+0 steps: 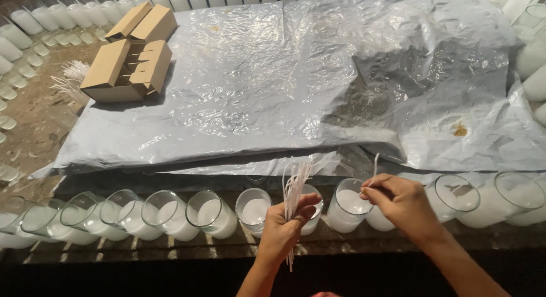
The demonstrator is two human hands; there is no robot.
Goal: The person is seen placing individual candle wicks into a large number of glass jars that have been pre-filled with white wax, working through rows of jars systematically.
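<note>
The left hand (282, 231) has its fingers clenched around a bundle of white wicks (294, 186), while the right hand (401, 200) fingers pinch one wick (375, 163) above a wax-filled glass (348, 205).

Lighting: warm and fairly dim overall, brightest on the crumpled plastic sheet (296, 81) at centre, which throws back soft white glare along its creases. Shadows: a dark patch lies in the sheet's hollow right of centre; a short shadow falls near the cardboard boxes (128, 58); the near edge is almost black. Sharpness: centre reasonably crisp. Distortion: wide-angle bending curves the near row of glass jars (165, 214). Far corners dim and soft.
</note>
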